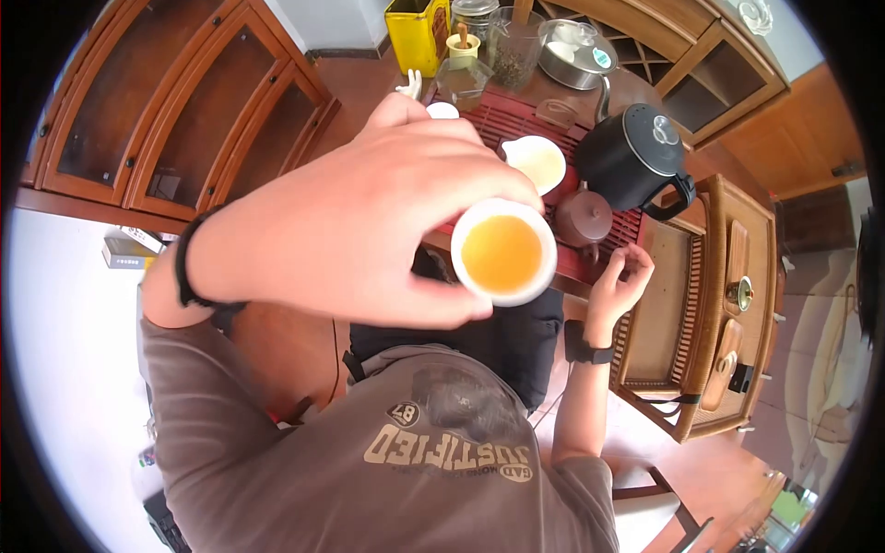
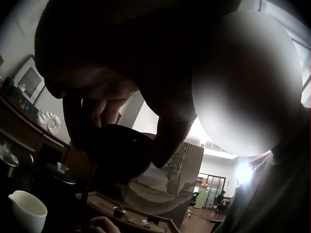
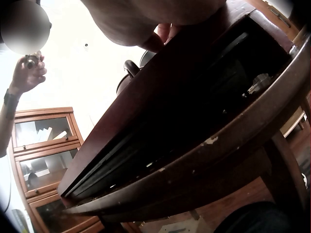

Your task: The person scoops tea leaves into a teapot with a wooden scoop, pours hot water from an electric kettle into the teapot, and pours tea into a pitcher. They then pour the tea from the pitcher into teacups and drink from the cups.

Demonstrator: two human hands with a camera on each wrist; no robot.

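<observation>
My left hand holds a small white cup of amber tea high above my lap, pinched at the rim between thumb and fingers. The left wrist view shows that hand in dark silhouette around the cup. My right hand lies by the near edge of the red slatted tea tray, fingers loosely curled, holding nothing visible. Beside it on the tray stands a brown clay teapot. A white pitcher with pale liquid is just beyond the cup.
A black kettle stands right of the teapot. Behind the tray are a glass jar, a yellow tin and a steel pan. A wicker-edged shelf is at the right, wooden cabinets at the left.
</observation>
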